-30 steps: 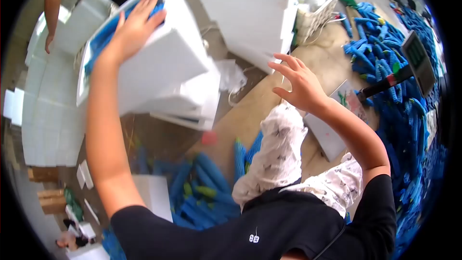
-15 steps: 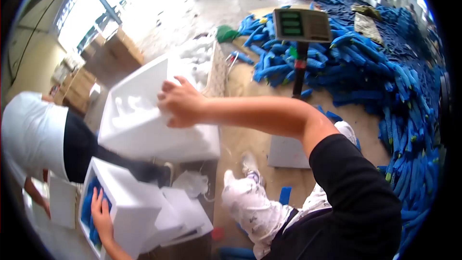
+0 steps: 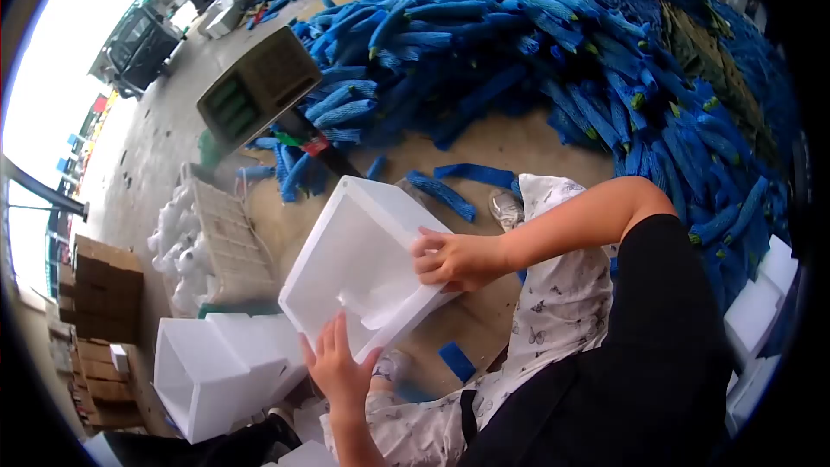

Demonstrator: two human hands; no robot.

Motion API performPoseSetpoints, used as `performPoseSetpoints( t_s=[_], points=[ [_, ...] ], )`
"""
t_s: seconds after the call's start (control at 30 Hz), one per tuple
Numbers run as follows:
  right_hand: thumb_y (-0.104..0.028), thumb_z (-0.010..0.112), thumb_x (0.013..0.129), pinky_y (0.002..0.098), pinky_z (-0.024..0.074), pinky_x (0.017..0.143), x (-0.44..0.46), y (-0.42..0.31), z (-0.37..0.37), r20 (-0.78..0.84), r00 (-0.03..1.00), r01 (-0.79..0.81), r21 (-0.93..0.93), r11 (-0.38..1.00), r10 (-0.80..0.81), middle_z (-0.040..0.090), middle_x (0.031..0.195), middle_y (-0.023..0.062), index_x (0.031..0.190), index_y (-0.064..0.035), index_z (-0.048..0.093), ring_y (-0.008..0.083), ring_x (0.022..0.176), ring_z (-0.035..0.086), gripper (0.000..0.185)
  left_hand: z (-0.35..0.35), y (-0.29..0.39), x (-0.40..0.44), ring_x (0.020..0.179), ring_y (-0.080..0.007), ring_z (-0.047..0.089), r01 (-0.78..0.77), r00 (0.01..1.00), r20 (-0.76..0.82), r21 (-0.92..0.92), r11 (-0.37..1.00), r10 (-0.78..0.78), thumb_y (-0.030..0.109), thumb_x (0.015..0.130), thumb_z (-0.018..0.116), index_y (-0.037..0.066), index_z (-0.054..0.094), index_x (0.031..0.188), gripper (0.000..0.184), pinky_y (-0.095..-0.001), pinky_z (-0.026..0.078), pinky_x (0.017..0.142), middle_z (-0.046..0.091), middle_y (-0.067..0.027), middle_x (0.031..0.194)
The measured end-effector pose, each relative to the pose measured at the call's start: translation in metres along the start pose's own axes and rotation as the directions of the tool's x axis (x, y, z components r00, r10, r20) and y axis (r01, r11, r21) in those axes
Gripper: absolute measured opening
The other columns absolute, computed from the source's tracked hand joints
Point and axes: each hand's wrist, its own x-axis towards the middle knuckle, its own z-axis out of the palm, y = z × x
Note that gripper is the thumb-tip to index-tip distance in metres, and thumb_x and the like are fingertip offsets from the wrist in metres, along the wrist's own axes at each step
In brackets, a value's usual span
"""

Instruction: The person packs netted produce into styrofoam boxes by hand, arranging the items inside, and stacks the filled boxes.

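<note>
A white foam box (image 3: 350,246) is tilted in front of me, its hollow facing up and toward me, with a small whitish scrap inside. My right hand (image 3: 462,259) grips its right-hand rim, fingers curled over the edge. Close to the lower left rim is my left hand (image 3: 341,367), with fingers spread and thumb apart; whether it presses on the foam I cannot tell. Right behind the box rises a scale's display head (image 3: 259,86) on a dark post; the weighing platform is mostly hidden.
Long items in blue net sleeves (image 3: 484,52) form a big pile behind and to the right. At left are another white foam box (image 3: 216,372), a crate (image 3: 229,233) of white bundles and stacked cardboard boxes (image 3: 104,294). A loose blue sleeved piece (image 3: 456,361) lies near my feet.
My view has swung right toward the scale and pile. My left hand has left a box with blue contents; my right hand has come down onto a foam box's rim.
</note>
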Motion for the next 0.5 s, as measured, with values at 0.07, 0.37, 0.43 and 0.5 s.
performPoseSetpoints(
  t_s=[0.07, 0.37, 0.43, 0.5],
  points=[
    [-0.010, 0.075, 0.064, 0.0528, 0.0324, 0.105, -0.038, 0.035, 0.038, 0.131, 0.987, -0.101, 0.092, 0.991, 0.089, 0.053, 0.101, 0.0073, 0.090, -0.0079, 0.058, 0.0309, 0.114, 0.044, 0.031, 0.092, -0.020, 0.031, 0.102, -0.0264, 0.061, 0.130, 0.931, 0.363, -0.210, 0.969, -0.047, 0.037, 0.071, 0.077, 0.013, 0.057, 0.124, 0.062, -0.0417, 0.041, 0.100, 0.062, -0.0089, 0.115],
    [-0.016, 0.070, 0.077, 0.0419, 0.0446, 0.093, -0.114, 0.131, 0.042, 0.556, 0.820, -0.487, 0.556, 0.674, 0.134, 0.057, 0.111, 0.0063, 0.104, -0.0074, 0.060, 0.0321, 0.108, 0.052, 0.030, 0.199, 0.038, 0.041, 0.103, -0.0304, 0.062, 0.200, 0.858, 0.512, -0.380, 0.903, 0.026, 0.046, 0.070, 0.077, 0.018, 0.058, 0.126, 0.065, -0.0388, 0.050, 0.085, 0.064, -0.0107, 0.116],
    [-0.020, 0.067, 0.083, 0.0401, 0.0457, 0.092, -0.141, 0.188, 0.022, 0.497, 0.729, -0.670, 0.657, 0.345, 0.471, 0.056, 0.115, 0.0091, 0.113, -0.0084, 0.058, 0.0326, 0.109, 0.053, 0.033, 0.187, 0.041, 0.048, 0.097, -0.0308, 0.065, 0.282, 0.784, 0.618, -0.272, 0.920, -0.057, 0.043, 0.071, 0.077, 0.018, 0.059, 0.125, 0.062, -0.0394, 0.050, 0.082, 0.067, -0.0098, 0.110],
    [-0.013, 0.064, 0.083, 0.0410, 0.0462, 0.089, -0.216, 0.217, 0.034, 0.251, 0.566, -0.755, 0.540, 0.371, 0.786, 0.056, 0.111, 0.0109, 0.111, -0.0079, 0.056, 0.0313, 0.105, 0.054, 0.030, 0.190, 0.034, 0.044, 0.094, -0.0308, 0.065, 0.274, 0.778, 0.624, -0.233, 0.933, -0.073, 0.042, 0.071, 0.077, 0.017, 0.059, 0.124, 0.061, -0.0396, 0.051, 0.080, 0.068, -0.0094, 0.106]
  ],
)
